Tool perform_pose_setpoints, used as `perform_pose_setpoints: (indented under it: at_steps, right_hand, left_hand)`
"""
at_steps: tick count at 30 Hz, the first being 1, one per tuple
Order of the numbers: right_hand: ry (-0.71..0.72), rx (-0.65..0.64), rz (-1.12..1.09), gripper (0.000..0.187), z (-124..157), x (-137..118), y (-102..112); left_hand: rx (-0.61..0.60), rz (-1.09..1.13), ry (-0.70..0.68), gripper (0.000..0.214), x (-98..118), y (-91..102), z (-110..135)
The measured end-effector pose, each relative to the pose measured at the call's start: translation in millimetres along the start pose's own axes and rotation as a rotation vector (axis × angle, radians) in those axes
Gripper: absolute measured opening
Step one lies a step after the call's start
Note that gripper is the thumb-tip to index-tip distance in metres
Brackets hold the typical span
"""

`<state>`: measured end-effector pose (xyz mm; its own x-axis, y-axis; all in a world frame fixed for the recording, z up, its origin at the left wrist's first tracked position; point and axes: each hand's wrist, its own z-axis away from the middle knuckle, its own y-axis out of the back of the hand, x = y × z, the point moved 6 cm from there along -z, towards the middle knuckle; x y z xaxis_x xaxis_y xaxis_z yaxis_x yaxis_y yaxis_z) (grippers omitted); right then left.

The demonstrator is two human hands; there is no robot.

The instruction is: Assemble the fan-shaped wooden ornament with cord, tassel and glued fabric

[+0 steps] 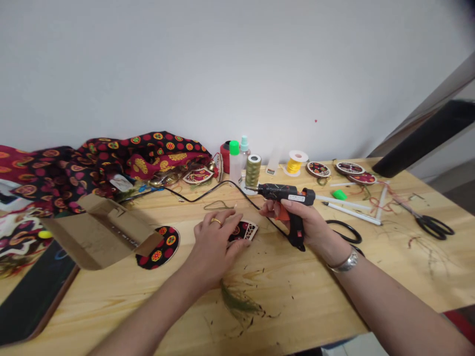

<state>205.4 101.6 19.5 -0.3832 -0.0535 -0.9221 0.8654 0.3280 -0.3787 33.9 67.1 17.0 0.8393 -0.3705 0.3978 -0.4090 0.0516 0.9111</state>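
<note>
Black glue gun (282, 192); red-dotted black fabric (111, 158); yellow thread spool (294, 164)

No lettering can be read anywhere. The glue gun (285, 198), right of centre, carries a white label on its barrel, perhaps printed, but too small and blurred to make out any words or numbers.

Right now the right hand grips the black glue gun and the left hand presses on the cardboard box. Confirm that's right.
Not quite. The head view shows the left hand pressing on a small fabric-covered piece on the wooden table, not on the cardboard box, which lies apart, farther to the left. The rest holds: the right hand grips the black glue gun.
</note>
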Motion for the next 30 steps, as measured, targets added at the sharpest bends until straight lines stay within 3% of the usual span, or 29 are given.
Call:
perform_pose_setpoints:
  at_steps: [11,19,25,30]
  right_hand:
    - [0.022,-0.003,0.031,0.021,-1.4,-2.2,3.3]
    - [0.019,-0.005,0.026,0.022,-1.0,-1.9,5.0]
    - [0.010,0.026,-0.001,0.021,-2.6,1.0,10.6]
    - [0.012,0.020,-0.013,0.021,-2.6,1.3,9.8]
  left_hand:
    - [-0.189,-0.163,-0.243,0.079,30.9,-4.8,-14.7]
    - [-0.272,-0.246,-0.307,0.071,41.0,-7.8,-25.3]
    - [-0.230,-0.250,-0.310,0.072,38.5,3.1,-25.5]
    - [-0.144,-0.077,-0.302,0.067,30.9,21.0,-21.4]
